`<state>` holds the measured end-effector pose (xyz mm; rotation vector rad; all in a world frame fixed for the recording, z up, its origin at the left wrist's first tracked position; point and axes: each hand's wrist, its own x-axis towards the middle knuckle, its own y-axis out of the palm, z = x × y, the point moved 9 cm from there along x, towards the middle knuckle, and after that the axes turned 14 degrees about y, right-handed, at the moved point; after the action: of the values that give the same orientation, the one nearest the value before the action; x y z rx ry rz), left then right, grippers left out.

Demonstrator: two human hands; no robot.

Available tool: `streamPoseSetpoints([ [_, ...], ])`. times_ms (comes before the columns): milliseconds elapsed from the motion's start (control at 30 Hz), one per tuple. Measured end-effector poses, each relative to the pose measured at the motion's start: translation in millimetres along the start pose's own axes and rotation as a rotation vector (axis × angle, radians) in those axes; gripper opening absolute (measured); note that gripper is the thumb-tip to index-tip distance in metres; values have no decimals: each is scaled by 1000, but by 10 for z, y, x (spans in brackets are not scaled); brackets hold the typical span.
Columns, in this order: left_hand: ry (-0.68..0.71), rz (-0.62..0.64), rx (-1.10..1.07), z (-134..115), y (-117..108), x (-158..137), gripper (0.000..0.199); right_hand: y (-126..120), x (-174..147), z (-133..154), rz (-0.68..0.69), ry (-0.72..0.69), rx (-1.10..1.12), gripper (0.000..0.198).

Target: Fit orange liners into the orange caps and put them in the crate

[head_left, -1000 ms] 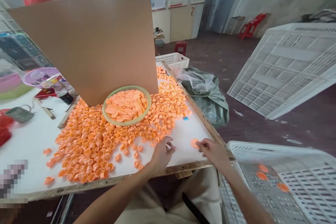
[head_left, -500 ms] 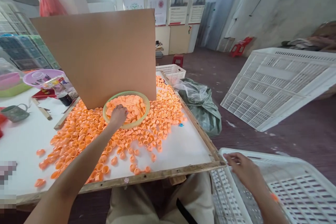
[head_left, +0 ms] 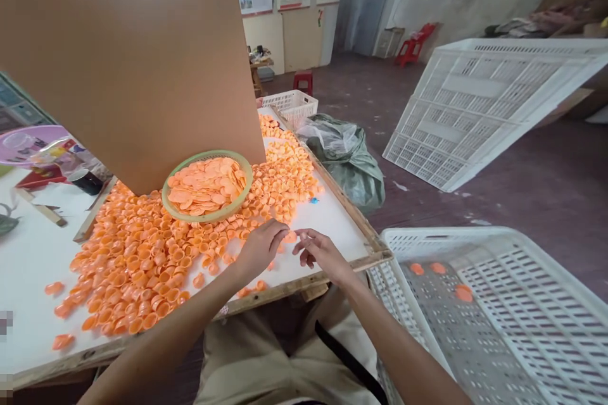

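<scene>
My left hand (head_left: 263, 245) is over the front of the white table, thumb and fingers pinched on a small orange piece (head_left: 289, 236). Its shape is partly covered, so disc or cup I cannot tell. Facing it, my right hand (head_left: 321, 254) has its fingers curled, and the fingertips close at the piece's right edge. Behind the hands, a green-rimmed round basket (head_left: 207, 218) holds a heap of flat orange discs (head_left: 204, 185). Many small orange cups (head_left: 137, 256) lie loose around the basket, in a pile spreading left and right.
A tall cardboard sheet (head_left: 137, 76) stands behind the basket. At my right is a white plastic crate (head_left: 475, 237) with a few orange pieces (head_left: 463, 293) inside. Beyond are a green sack (head_left: 354, 158) and tilted white crates (head_left: 456, 107). The table has a wooden edge (head_left: 342, 269).
My left hand has left the basket of discs and come toward me and right. My right hand has moved from the white crate to the table, meeting the left. The view has tilted down.
</scene>
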<state>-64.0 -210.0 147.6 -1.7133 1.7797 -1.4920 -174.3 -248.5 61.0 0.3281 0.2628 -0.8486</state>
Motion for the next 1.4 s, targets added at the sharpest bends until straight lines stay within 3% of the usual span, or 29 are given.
streamPoseSetpoints([
  [167,-58,-34,-160,74,304,-129,23,24,33,-129,66,112,140,51],
  [300,64,4,-206,31,432,-207,25,-98,77,-243,42,134,276,47],
  [367,52,34,-147,105,494,-254,28,-177,119,-281,2,112,265,50],
  [467,-127,161,88,429,629,-341,28,-323,207,-361,-85,84,198,53],
  [567,-215,345,274,673,831,-386,18,-437,317,-470,-145,72,92,43],
  [633,-229,383,275,724,956,-362,16,-494,393,-550,-181,82,26,34],
  [867,-262,334,-194,638,1306,-177,13,-637,572,-694,-328,158,-211,3],
  [1000,-341,327,-366,733,1379,-166,11,-659,620,-728,-350,167,-300,4],
  [1167,-573,274,-537,936,1490,-228,13,-640,642,-756,-324,155,-358,8],
  [1400,-777,431,-595,1053,1626,-166,24,-564,714,-808,-192,361,-343,16],
])
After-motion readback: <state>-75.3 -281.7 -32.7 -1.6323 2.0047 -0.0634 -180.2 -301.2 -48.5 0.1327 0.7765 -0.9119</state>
